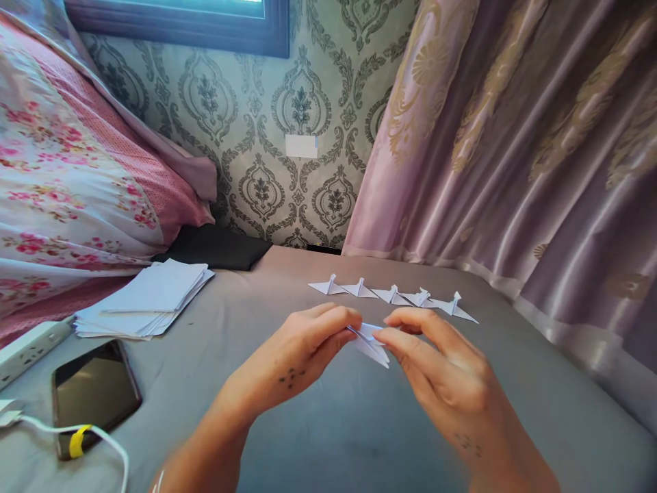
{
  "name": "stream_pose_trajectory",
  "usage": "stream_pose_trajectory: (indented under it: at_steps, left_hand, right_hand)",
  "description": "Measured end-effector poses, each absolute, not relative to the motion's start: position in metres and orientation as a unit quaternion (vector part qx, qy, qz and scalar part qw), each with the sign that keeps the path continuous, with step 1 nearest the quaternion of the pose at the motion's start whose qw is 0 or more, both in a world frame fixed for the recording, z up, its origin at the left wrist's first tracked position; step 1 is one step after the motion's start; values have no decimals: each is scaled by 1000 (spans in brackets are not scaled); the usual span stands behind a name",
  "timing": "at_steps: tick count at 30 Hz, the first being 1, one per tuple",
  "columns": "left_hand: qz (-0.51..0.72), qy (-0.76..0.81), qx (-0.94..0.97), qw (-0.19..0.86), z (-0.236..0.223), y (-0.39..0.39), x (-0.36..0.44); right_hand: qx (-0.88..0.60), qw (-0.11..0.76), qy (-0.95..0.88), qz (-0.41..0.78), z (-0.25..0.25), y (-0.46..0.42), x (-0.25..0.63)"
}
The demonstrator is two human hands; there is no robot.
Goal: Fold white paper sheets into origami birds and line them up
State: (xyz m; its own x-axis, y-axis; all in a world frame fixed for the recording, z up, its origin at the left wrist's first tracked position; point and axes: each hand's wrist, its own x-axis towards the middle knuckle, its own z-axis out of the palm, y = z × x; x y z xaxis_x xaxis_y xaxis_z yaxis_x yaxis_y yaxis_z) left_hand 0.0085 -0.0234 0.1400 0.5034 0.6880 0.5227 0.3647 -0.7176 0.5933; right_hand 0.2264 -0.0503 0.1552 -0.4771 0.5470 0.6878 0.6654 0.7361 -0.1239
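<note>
A partly folded white paper [374, 348] is held up between my two hands, above the grey sheet. My left hand [315, 339] pinches its left end between thumb and fingers. On its right side, my right hand [446, 359] grips an upper flap between thumb and index finger. The paper has a pointed flap hanging down toward me. Just beyond my hands, several folded white paper birds [393, 296] stand in a row, their small heads pointing up. The fingertips partly cover the paper's ends.
To the left lie a stack of white paper sheets [159, 291], a black folded item [218, 246], a phone [97, 387], a white power strip [35, 349] and a white cable [120, 448] with yellow tape. A floral cloth [72, 185] hangs left, a pink curtain [493, 150] right.
</note>
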Motion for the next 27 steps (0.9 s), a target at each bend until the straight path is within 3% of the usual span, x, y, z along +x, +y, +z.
stream_pose_trajectory:
  at_steps: [16, 27]
  left_hand:
    - [406, 320, 824, 232, 139, -18, 16]
    - [407, 344, 813, 235, 138, -21, 21]
  right_hand:
    - [-377, 365, -851, -17, 158, -55, 223]
    - [-372, 352, -853, -101, 155, -50, 224]
